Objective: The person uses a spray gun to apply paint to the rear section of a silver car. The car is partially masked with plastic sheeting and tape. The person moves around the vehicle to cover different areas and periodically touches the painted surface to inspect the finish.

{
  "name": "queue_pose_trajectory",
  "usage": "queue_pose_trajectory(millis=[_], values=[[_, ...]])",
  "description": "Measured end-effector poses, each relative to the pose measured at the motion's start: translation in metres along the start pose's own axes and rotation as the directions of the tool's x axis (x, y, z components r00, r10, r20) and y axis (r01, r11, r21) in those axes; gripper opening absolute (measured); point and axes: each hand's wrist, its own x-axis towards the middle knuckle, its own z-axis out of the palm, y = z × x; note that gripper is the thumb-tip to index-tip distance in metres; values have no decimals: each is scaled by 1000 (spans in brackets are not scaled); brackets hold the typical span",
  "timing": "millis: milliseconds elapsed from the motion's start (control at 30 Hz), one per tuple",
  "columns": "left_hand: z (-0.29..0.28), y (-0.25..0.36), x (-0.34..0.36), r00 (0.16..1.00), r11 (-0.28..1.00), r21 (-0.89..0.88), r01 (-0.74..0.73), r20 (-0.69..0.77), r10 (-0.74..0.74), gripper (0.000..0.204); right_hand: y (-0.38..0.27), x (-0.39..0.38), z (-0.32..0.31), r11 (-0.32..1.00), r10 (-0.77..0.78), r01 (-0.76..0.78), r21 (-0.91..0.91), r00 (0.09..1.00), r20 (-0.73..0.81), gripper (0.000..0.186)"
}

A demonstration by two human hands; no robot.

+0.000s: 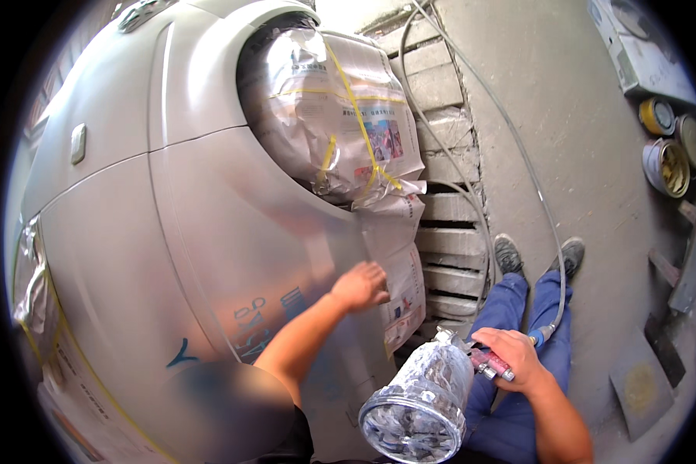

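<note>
Head view, looking down. Left hand point(359, 286) flat against the silver car panel point(209, 232), fingers point(377, 272) together and pressed to the paint beside the edge of the masking paper point(398, 271). Right hand point(514, 357) lower down, fingers clamped on the grip of a spray gun point(483, 362); clear cup point(421, 402) wrapped in plastic film, tilted toward the lower edge of the picture, just beside the panel's lower edge. Air hose point(549, 232) joined at the gun's base, curving up across the concrete floor point(588, 155). Wheel arch above the left hand covered in newspaper point(340, 116) held by yellow tape point(356, 100). More paper taped along the panel's left edge. Blue trousers point(510, 309) and grey shoes point(540, 255) on the floor, next to a slatted drain grate point(448, 232). Paint cans point(667, 147) near the floor's upper right corner, well apart from both hands.
</note>
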Motion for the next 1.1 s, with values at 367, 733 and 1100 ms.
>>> queue_pose_trajectory(millis=[367,733,1100], values=[[14,93,-75,963,735,-660,160,-60,-263,42,-101,7,-30,992,-11,6,-126,999,-40,57],[-70,157,-149,831,552,-827,111,-227,-507,25,-204,-26,-121,993,71,-82,-80,988,-138,41],[-74,128,-114,744,307,-912,272,-3,-668,39,-191,-22,-178,680,142,-214,-701,977,-161,27]])
